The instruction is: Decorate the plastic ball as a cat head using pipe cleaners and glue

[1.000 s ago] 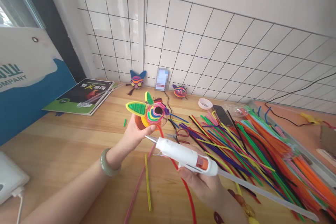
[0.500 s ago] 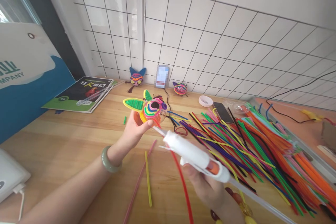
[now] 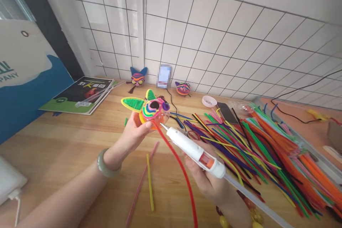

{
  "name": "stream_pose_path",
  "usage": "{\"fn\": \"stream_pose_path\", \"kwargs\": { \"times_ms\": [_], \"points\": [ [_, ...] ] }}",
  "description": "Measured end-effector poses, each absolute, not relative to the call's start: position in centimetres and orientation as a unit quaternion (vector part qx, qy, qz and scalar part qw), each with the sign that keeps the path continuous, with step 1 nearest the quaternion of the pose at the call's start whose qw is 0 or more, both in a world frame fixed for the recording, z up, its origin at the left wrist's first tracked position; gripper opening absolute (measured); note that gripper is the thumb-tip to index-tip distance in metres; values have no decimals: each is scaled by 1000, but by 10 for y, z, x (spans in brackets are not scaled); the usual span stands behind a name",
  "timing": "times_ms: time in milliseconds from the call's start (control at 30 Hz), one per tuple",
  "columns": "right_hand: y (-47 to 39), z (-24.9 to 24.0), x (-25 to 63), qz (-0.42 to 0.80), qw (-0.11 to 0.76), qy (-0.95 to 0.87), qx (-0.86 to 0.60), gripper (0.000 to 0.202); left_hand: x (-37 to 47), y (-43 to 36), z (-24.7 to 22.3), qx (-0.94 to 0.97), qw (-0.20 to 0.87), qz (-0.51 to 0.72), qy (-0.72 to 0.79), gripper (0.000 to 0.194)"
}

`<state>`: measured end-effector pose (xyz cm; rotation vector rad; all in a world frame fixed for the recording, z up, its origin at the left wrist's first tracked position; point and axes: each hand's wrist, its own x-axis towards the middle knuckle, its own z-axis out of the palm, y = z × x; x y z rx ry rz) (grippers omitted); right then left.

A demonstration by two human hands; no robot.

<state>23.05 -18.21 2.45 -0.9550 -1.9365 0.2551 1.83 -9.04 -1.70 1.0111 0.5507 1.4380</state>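
My left hand (image 3: 136,128) is closed around a clear plastic ball ornament (image 3: 155,108), partly covered in coloured pipe cleaners and bearing two green ears edged in yellow. A long red pipe cleaner (image 3: 183,167) runs from the ball's underside, near my left thumb, down to the lower edge of the view. My right hand (image 3: 204,174) grips a white hot glue gun (image 3: 195,149) with a long glue stick (image 3: 256,199) sticking out of its back. The gun's nozzle tip is at the ball's lower right side, close beside the red pipe cleaner; whether it touches I cannot tell.
Loose pipe cleaners (image 3: 229,142) spread over the right side. One yellow (image 3: 150,181) and one pink pipe cleaner (image 3: 139,192) lie in front. Finished animal heads (image 3: 138,77), a lit phone (image 3: 164,76), a pink bowl (image 3: 209,101) and a dark phone (image 3: 227,113) sit behind; a book (image 3: 80,94) lies left.
The glue gun has turned slightly, and its nozzle now sits higher, against or near the ball's lower right. The ornament has shifted a little left in my left hand.
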Motion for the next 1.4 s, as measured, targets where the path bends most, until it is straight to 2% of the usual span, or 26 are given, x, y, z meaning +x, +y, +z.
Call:
{"fn": "stream_pose_path", "kwargs": {
  "times_ms": [133, 333, 667, 1400],
  "points": [
    [-183, 25, 228, 80, 456, -803, -375, 40, 19, -91, -14, 455, 598, 615, 239, 52],
    [-182, 18, 226, 99, 474, -794, -369, 39, 20, -91, -13, 476, 574, 624, 234, 52],
    [-183, 15, 230, 46, 450, -811, -371, 45, 18, -91, -17, 496, 562, 618, 238, 48],
    [-182, 19, 225, 9, 474, -809, -348, 39, 18, -92, -17, 508, 553, 623, 220, 46]
  ]
}}
